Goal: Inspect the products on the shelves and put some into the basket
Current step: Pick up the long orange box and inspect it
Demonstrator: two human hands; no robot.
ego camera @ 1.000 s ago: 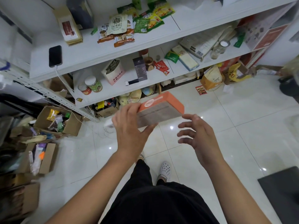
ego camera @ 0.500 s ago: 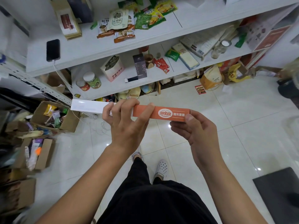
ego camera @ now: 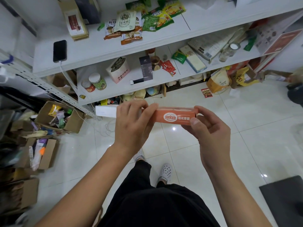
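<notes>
I hold a long flat box (ego camera: 175, 117) level in front of me, orange on the right with a white logo, white on its left end. My left hand (ego camera: 132, 124) grips its middle with fingers curled over the top edge. My right hand (ego camera: 208, 128) pinches the orange right end between thumb and fingers. White shelves (ego camera: 105, 51) behind carry snack bags (ego camera: 129, 22), a pink carton (ego camera: 118, 70), a dark tall box (ego camera: 146, 68) and jars (ego camera: 97, 81). No basket is in view.
A black phone (ego camera: 59, 50) lies charging on the upper shelf. Open cardboard boxes (ego camera: 60, 117) full of goods crowd the floor at left. A yellow bag (ego camera: 242, 77) and a sack sit under the shelf at right. A dark mat (ego camera: 285, 199) lies bottom right.
A second ago only my left hand held the box, tilted with its broad face up. My right hand has closed on the orange end, and the box is turned edge-on and level.
</notes>
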